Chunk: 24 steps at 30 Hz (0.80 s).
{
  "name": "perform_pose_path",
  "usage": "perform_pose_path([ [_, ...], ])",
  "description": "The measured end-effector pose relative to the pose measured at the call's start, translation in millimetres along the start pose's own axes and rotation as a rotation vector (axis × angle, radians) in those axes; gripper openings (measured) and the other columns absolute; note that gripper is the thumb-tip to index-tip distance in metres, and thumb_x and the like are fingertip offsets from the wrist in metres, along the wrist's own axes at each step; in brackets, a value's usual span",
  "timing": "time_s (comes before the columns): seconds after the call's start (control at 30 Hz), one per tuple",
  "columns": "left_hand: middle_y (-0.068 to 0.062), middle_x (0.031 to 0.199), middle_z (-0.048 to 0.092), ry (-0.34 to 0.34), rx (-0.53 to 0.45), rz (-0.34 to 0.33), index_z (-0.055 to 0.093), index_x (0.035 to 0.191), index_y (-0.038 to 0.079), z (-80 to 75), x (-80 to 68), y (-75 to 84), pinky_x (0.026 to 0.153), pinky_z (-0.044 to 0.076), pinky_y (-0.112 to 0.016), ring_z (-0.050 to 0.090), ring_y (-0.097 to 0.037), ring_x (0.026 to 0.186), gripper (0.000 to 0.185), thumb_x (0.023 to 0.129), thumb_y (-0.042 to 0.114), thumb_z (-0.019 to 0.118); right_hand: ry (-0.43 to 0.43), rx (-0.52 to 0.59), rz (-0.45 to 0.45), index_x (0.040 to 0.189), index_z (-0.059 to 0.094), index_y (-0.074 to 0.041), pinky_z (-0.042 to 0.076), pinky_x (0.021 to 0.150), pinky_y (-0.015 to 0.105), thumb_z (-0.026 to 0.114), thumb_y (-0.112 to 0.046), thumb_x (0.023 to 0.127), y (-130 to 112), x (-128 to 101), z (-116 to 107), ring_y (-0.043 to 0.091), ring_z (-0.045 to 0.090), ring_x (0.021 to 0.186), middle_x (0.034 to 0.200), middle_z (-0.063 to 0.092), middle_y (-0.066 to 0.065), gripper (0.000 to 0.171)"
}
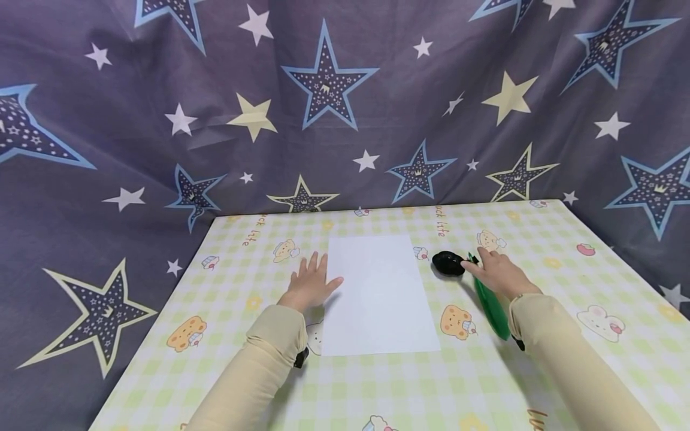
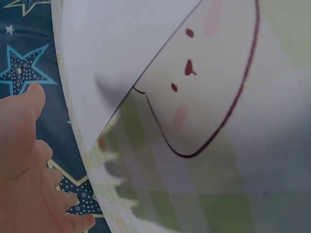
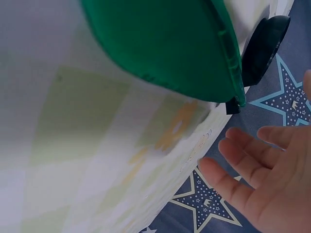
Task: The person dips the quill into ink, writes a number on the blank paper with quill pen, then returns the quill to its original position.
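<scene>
A white sheet of paper [image 1: 377,293] lies flat on the patterned tablecloth. My left hand [image 1: 309,283] is at its left edge, fingers spread, the thumb overlapping the paper in the head view; nothing is in its grasp. On the right, a long green glossy object [image 1: 492,308] with a black tip lies partly behind my right forearm. Above its far end is my right hand [image 1: 498,272], with relaxed fingers and nothing held. A shiny black oval object [image 1: 448,263] sits just left of those fingers. In the right wrist view the green object [image 3: 165,48] appears broad and curved.
The table wears a green-and-white checked cloth [image 1: 215,353] printed with cartoon figures. Behind its far edge hangs a dark curtain [image 1: 345,149] covered with stars. Small black pieces are at both wrists.
</scene>
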<state>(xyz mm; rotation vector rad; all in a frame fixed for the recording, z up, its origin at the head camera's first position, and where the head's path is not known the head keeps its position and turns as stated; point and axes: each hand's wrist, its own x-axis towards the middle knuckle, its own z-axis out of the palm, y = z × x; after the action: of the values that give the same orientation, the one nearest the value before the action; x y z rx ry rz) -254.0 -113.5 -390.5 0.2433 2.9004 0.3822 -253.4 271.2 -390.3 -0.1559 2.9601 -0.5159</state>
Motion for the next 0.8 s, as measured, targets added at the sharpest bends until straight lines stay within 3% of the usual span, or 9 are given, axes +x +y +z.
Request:
perform_pose_path([
  [0.43, -0.019, 0.151, 0.005, -0.043, -0.009, 0.055, 0.011, 0.148, 0.003, 10.7, 1.0, -3.1, 0.107, 0.014, -0.056, 0.006, -0.040, 0.136, 0.072, 0.096, 0.046, 0.038, -0.039, -0.064, 0.012, 0.135, 0.022, 0.020, 0.029, 0.096, 0.061, 0.045, -0.039, 0.095, 4, 3, 2, 0.054, 0.028, 0.120, 0.132, 0.026, 0.043, 0.075],
  [0.8, -0.018, 0.151, 0.010, -0.068, -0.064, 0.117, 0.020, 0.146, 0.001, 13.3, -2.6, -1.7, 0.109, 0.014, -0.050, 0.009, -0.037, 0.136, 0.070, 0.094, 0.038, 0.050, -0.048, -0.087, -0.006, 0.129, 0.029, 0.023, 0.033, 0.097, 0.058, 0.050, -0.033, 0.093, 6, 3, 6, 0.052, 0.037, 0.115, 0.126, 0.036, 0.042, 0.070],
])
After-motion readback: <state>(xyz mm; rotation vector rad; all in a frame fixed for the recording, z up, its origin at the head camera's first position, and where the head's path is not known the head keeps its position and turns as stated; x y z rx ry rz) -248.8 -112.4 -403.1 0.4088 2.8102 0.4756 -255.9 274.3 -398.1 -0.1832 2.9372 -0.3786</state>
